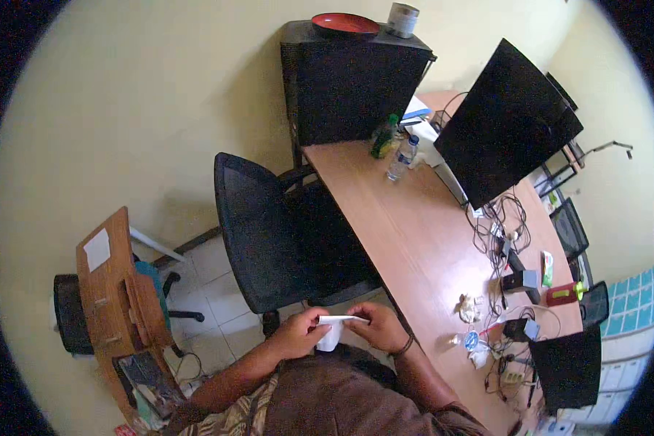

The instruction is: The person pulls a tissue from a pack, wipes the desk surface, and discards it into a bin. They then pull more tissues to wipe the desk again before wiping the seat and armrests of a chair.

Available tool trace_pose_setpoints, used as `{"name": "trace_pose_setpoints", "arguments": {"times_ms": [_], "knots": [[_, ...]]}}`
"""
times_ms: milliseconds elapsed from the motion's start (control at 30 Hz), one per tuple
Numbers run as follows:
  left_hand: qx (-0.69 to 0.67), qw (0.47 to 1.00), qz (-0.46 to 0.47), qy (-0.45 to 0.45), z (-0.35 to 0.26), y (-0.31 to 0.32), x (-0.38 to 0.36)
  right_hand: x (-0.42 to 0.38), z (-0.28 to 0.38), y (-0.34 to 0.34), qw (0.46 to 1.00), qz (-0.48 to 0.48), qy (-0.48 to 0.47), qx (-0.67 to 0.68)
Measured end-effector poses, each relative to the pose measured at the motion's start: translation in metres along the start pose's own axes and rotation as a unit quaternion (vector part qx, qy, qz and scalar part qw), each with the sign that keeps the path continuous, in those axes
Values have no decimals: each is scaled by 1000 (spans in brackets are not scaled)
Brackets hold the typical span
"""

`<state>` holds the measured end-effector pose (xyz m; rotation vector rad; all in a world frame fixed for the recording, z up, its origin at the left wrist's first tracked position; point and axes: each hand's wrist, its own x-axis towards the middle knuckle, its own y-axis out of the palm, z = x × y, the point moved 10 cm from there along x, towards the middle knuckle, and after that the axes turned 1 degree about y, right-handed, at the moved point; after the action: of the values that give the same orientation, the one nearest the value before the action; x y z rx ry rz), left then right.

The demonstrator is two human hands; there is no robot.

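Observation:
My left hand point(300, 335) pinches one side of a small white sheet, which looks like folded paper point(330, 337), between thumb and fingers. On the other side, my right hand point(379, 328) grips its top edge, with a dark band around the wrist. The sheet is drawn straight along the top, and part of it hangs down in front of my brown shirt point(327, 396). Both hands are close to my body, left of the desk edge and just below the seat of a black mesh office chair point(258, 232).
The wooden desk point(407, 225) carries a large monitor point(512, 123), tangled cables point(498, 225), a clear water bottle point(403, 158), a green bottle point(384, 138) and crumpled wrappers point(469, 309). A black cabinet point(356, 91) holds a red tray point(345, 25) and a tin point(402, 20). A smaller desk point(105, 291) stands left.

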<state>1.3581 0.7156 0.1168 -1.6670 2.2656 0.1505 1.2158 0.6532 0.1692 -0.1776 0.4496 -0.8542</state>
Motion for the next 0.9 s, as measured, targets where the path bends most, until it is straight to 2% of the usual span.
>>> {"name": "trace_pose_setpoints", "arguments": {"times_ms": [33,67,100,133,200,233,267,333,367,400,433,500,600,633,700,800,833,900], "knots": [[-46,999,6,24,-6,-4,1,3,-1,3,997,-32,-19,73],[-92,994,11,49,-13,-11,2,5,4,7,996,-41,-16,75],[-53,994,6,96,-29,-23,0,9,10,14,999,-14,0,49],[-51,994,11,99,-35,-36,-2,11,16,24,999,14,18,24],[30,994,43,94,-45,-56,-9,16,29,34,998,4,19,66],[-60,992,41,98,-41,-67,-8,21,28,36,997,-1,48,66],[-62,992,47,101,-43,-79,-9,25,28,37,995,-8,76,65],[-84,988,-17,127,-55,-122,-10,30,50,10,994,-104,33,-8],[-52,986,-65,147,-60,-142,-11,31,47,-10,982,-147,96,-75],[-56,986,-60,148,-60,-153,-9,30,41,-36,966,-221,71,-114],[5,979,-96,181,-66,-171,-8,24,47,-62,937,-321,99,-95],[77,959,-149,228,-83,-193,-9,15,34,-113,846,-476,39,-237],[101,964,-140,204,-81,-196,1,19,-21,-139,793,-560,74,-230],[102,963,-141,204,-81,-197,4,31,-34,-137,800,-549,82,-225],[205,931,-141,268,-92,-187,0,58,-71,-137,811,-537,88,-214],[243,930,-148,231,-82,-181,6,110,-104,-146,803,-536,53,-256],[247,926,-160,238,-86,-180,6,131,-113,-154,817,-532,87,-204],[256,929,-173,204,-86,-181,9,177,-104,-171,826,-527,75,-187]]}}
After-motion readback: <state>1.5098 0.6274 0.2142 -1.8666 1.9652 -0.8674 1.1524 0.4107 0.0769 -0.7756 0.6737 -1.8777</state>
